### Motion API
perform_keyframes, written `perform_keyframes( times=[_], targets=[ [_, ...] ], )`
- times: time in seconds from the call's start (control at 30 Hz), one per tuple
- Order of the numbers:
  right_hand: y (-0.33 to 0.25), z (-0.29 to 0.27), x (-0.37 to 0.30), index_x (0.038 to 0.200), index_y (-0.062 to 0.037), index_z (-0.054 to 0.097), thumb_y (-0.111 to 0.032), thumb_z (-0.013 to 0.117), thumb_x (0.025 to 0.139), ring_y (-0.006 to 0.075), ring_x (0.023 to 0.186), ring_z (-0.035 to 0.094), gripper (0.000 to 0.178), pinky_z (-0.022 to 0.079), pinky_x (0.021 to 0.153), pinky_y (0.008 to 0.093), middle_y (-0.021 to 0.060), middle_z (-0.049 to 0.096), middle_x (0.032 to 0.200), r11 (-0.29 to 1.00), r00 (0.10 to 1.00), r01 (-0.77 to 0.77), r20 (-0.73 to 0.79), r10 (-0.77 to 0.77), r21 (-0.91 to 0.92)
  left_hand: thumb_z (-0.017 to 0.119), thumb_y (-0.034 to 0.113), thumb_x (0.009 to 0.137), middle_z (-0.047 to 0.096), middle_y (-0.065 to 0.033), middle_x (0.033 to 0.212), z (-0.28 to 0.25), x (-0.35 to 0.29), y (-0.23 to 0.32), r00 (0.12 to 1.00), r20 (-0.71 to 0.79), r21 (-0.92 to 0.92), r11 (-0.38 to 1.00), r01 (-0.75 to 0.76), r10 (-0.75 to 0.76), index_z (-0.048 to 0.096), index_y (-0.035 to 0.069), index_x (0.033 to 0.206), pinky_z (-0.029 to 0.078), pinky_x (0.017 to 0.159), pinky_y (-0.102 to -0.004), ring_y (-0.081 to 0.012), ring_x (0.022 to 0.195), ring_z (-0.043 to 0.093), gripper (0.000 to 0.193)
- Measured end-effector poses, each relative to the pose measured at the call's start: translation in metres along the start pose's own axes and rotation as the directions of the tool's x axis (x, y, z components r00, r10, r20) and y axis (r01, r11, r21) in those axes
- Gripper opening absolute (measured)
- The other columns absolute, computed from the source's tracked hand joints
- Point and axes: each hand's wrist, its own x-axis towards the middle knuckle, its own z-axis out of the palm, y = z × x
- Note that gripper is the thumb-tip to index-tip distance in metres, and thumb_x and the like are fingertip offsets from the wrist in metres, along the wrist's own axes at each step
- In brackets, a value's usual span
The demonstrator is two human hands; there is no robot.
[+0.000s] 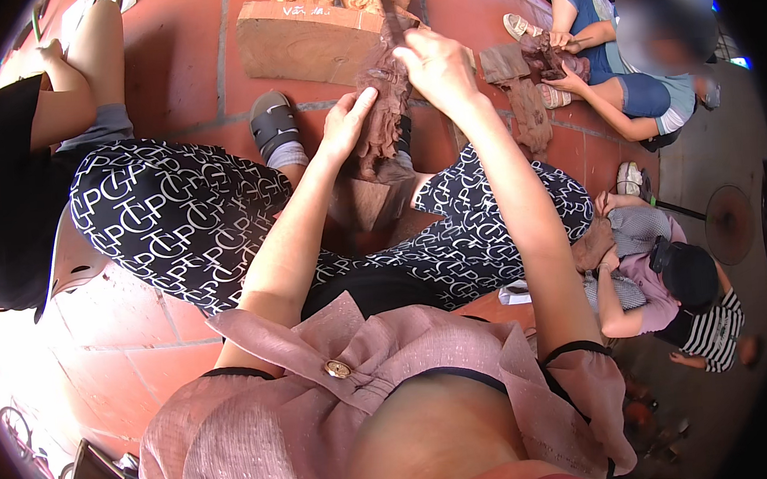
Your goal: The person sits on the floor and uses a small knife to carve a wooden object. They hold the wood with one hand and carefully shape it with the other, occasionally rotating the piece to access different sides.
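Observation:
A dark reddish-brown wood carving (pixel 382 108) stands tilted between my knees, its rough blocky base (pixel 369 201) toward me. My left hand (pixel 348 126) grips the carving's left side, thumb along its face and the other fingers partly hidden. At the carving's far end my right hand (pixel 434 65) is closed, slightly blurred, beside a thin dark strip (pixel 390 21). Whether that strip is a tool or part of the carving I cannot tell. What lies inside the right fingers is hidden.
Beyond the carving lies a thick light-wood block (pixel 310 46) with carved pieces on it. Wood pieces (pixel 525 108) lie on the red tiles to the right, near a seated person handling a dark carving (pixel 557 58). Other people sit at left and lower right.

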Motion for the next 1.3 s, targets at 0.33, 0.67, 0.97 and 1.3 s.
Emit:
perform_keyframes(
  times=[0.33, 0.67, 0.97, 1.3],
  targets=[
    [0.011, 0.004, 0.006, 0.068, 0.0021, 0.051, -0.016, 0.065, 0.074, 0.0321, 0.064, 0.056, 0.023, 0.045, 0.061, 0.0392, 0.0158, 0.053, 0.065, 0.996, 0.991, -0.03, 0.133, 0.018, 0.086, 0.055, 0.057, 0.079, 0.061, -0.0179, 0.109, 0.001, 0.001, -0.004, 0.999, 0.035, -0.06, 0.998, 0.015, -0.013, 0.057, 0.0, 0.112, 0.039, 0.091, -0.0326, -0.0248, 0.104, 0.056, 0.066],
    [0.007, 0.002, 0.005, 0.072, 0.0018, 0.05, -0.01, 0.063, 0.075, 0.0339, 0.066, 0.055, 0.018, 0.044, 0.061, 0.0396, 0.0171, 0.052, 0.066, 0.979, 0.988, -0.127, 0.111, 0.11, 0.159, 0.055, 0.057, 0.078, 0.061, -0.0178, 0.106, -0.001, 0.0, -0.003, 1.0, 0.027, -0.056, 0.998, 0.016, -0.015, 0.057, -0.001, 0.111, 0.04, 0.09, -0.0318, -0.0231, 0.101, 0.057, 0.067],
    [0.002, -0.006, 0.009, 0.076, 0.0012, 0.053, -0.01, 0.062, 0.077, 0.0347, 0.069, 0.056, 0.015, 0.045, 0.062, 0.0395, 0.0184, 0.056, 0.075, 0.977, 0.983, -0.163, 0.108, 0.149, 0.136, 0.056, 0.058, 0.078, 0.062, -0.0181, 0.105, 0.0, 0.001, -0.005, 0.999, 0.036, -0.1, 0.995, 0.013, -0.009, 0.057, -0.001, 0.111, 0.04, 0.09, -0.0314, -0.0231, 0.101, 0.057, 0.068],
    [-0.002, 0.0, 0.003, 0.076, 0.0001, 0.051, -0.008, 0.063, 0.075, 0.0349, 0.073, 0.056, 0.014, 0.045, 0.067, 0.0415, 0.0168, 0.056, 0.075, 0.998, 0.988, -0.038, 0.15, 0.031, 0.047, 0.056, 0.059, 0.078, 0.061, -0.0185, 0.105, 0.001, 0.003, -0.008, 0.999, 0.036, -0.097, 0.995, 0.007, -0.004, 0.057, -0.001, 0.111, 0.04, 0.089, -0.0315, -0.0229, 0.1, 0.057, 0.069]
  ],
)
